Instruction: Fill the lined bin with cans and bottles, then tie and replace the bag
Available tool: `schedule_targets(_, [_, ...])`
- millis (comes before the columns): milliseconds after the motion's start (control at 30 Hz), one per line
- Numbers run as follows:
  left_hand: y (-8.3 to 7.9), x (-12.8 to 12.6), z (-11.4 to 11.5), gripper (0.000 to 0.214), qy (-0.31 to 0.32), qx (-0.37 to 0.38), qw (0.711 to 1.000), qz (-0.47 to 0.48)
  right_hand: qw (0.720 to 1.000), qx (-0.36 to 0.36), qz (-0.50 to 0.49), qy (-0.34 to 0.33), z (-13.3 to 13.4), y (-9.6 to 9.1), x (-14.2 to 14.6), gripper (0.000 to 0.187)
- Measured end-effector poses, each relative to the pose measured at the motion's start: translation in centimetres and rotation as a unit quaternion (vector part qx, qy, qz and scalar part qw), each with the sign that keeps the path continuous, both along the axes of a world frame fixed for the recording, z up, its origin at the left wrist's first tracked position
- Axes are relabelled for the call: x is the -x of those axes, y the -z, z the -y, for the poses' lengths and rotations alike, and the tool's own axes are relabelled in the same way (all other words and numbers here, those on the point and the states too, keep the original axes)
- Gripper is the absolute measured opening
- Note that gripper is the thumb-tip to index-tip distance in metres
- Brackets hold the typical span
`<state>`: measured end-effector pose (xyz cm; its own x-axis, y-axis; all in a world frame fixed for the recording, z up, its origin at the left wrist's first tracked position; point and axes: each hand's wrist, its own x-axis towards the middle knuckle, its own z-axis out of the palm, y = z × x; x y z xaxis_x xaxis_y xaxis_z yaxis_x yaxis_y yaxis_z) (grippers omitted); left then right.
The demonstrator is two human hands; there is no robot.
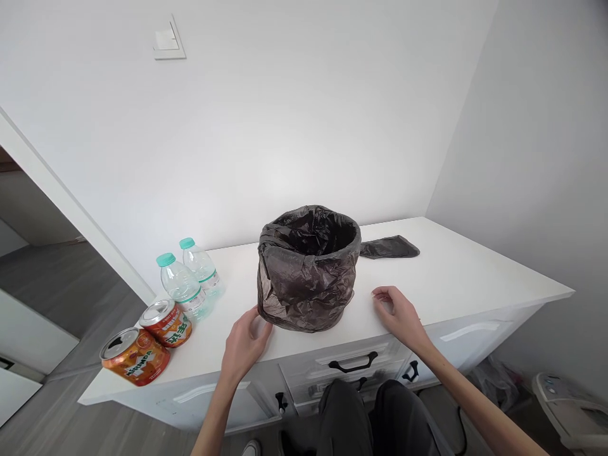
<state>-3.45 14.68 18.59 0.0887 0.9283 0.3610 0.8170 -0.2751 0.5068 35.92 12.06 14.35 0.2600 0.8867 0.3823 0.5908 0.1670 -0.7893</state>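
Observation:
A trash bin lined with a black plastic bag [311, 285] stands upright in the middle of the white cabinet top. The bag is folded over the rim and hangs crumpled down the sides; the bin itself is covered. My left hand [244, 345] rests on the front edge of the top, loosely curved, its fingertips close to the bag's lower left side; whether they touch it I cannot tell. To the right of the bin, apart from it, my right hand [398, 315] lies relaxed on the surface, thumb and fingers apart, holding nothing.
Two clear bottles with green caps [183, 288] and two orange soda cans [137, 358] stand at the left end. A flat folded black bag [389, 247] lies behind the bin, to the right. Drawers with black handles [354, 362] are below.

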Motion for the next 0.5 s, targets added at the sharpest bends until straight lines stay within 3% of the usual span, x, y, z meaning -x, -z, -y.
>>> schedule_targets(233, [-0.4, 0.7, 0.0, 0.035, -0.005, -0.038, 0.999, 0.023, 1.000, 0.016, 0.014, 0.013, 0.1, -0.1, 0.2, 0.024])
schedule_targets(333, [-2.3, 1.8, 0.3, 0.029, 0.005, -0.102, 0.995, 0.002, 0.999, 0.019, 0.028, 0.018, 0.2, -0.1, 0.2, 0.024])
schedule_targets(500, [-7.2, 3.5, 0.8, 0.027, 0.047, -0.181, 0.977, -0.100, 0.998, 0.012, 0.052, 0.030, 0.5, -0.4, 0.7, 0.022])
